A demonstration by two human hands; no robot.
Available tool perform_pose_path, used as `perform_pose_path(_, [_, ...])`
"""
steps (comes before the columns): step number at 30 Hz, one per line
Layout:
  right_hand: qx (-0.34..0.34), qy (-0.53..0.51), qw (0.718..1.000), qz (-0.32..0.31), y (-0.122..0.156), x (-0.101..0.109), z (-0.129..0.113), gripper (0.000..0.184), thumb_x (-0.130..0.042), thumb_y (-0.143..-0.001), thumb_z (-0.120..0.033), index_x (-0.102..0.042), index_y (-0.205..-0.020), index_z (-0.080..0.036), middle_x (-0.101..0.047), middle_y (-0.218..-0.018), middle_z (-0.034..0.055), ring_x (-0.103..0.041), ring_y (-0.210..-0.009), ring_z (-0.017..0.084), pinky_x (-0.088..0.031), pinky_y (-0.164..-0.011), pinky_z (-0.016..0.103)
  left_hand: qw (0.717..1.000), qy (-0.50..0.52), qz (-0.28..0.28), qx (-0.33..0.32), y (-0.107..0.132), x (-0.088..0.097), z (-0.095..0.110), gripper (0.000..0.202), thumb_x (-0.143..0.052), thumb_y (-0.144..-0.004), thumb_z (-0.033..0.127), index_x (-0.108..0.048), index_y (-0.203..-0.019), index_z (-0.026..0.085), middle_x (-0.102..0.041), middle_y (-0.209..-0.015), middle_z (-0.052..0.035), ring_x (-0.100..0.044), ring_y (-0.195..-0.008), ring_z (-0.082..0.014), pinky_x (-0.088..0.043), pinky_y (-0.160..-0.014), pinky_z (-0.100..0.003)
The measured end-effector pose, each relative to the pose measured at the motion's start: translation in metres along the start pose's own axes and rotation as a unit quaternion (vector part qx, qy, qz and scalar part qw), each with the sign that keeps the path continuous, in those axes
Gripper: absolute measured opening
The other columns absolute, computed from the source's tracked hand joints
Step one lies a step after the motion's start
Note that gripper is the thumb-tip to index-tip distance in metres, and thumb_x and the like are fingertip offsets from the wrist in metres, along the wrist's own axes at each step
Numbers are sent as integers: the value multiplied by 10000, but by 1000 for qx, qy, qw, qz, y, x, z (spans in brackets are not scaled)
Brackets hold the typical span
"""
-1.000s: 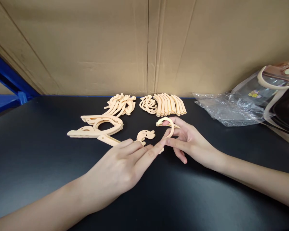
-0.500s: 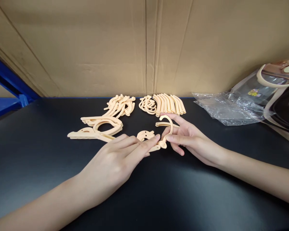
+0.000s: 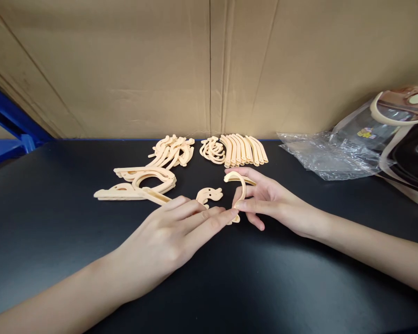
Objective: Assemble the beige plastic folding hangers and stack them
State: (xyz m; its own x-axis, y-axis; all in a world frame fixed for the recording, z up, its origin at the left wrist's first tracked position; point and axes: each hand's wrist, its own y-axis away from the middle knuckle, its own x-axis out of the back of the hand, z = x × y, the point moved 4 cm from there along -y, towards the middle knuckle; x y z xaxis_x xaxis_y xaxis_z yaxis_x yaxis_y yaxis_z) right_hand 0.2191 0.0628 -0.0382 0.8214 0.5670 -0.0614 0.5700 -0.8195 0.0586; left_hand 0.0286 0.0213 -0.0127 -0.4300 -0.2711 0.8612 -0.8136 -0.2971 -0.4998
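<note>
Cream plastic clothes-hanger parts lie on the black table. My right hand (image 3: 273, 199) pinches a curved hanger hook (image 3: 243, 189) between thumb and fingers, its bend upward. A slim hanger arm (image 3: 249, 180) shows behind the hook, against the same hand's fingers. My left hand (image 3: 177, 232) is closed over a long hanger piece (image 3: 156, 196), whose left part sticks out past the knuckles. The left fingertips meet the base of the hook, where the join is mostly hidden. Just beyond them lies a curved piece with small holes (image 3: 209, 195).
Folded hanger pieces (image 3: 125, 191) are stacked left of my hands. Farther back are a jumbled pile of parts (image 3: 172, 150), loose hooks (image 3: 212, 150) and a row of hanger arms (image 3: 244, 150). Clear plastic bags (image 3: 334, 155) lie at right, cardboard (image 3: 142, 69) stands behind.
The hook has tilted and dropped slightly, and its base has turned downward. My left fingertips have moved right, onto the base beside my right thumb.
</note>
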Motion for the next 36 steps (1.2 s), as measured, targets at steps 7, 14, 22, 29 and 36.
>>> perform_pose_path(7, [30,32,999,27,3,-2,2,555,-663,-908,-232,-380,-1382,-286,-621,-809,-44,-535,-494,63,-469,-495,218,1000,-8,-21,6,2,-3,-1,376,-361,-1014,48,-471,-1366,121,-731,-1097,-53,-637,-918,-168,-468,-757,-298])
perform_pose_path(14, [69,61,995,45,5,-5,1,482,-630,-934,-222,-395,-1341,-326,-607,-827,-43,-514,-480,56,-457,-455,205,999,-8,-23,22,2,-5,-1,361,-392,-1006,54,-499,-1345,115,-727,-1089,-51,-624,-895,-166,-441,-728,-306])
perform_pose_path(22, [106,86,989,54,7,-7,3,481,-600,-934,-166,-398,-1330,-350,-606,-865,-43,-524,-448,25,-452,-418,154,997,6,-45,56,-4,1,4,404,-442,-931,-15,-499,-1307,124,-720,-975,-14,-601,-769,-156,-413,-641,-294])
perform_pose_path(29, [107,126,985,55,12,-13,1,456,-592,-934,-183,-405,-1319,-340,-563,-835,-57,-538,-450,43,-447,-415,174,993,18,-48,105,-6,0,7,416,-399,-931,3,-519,-1302,150,-724,-908,-8,-631,-692,-158,-454,-608,-294])
perform_pose_path(36, [238,359,883,189,13,7,-15,362,-586,-966,-310,-457,-1299,-252,-656,-902,-11,-638,-780,147,-537,-710,303,883,305,-26,355,0,2,-17,281,-529,-961,301,-583,-1235,269,-694,-964,-3,-690,-774,-155,-559,-607,-223])
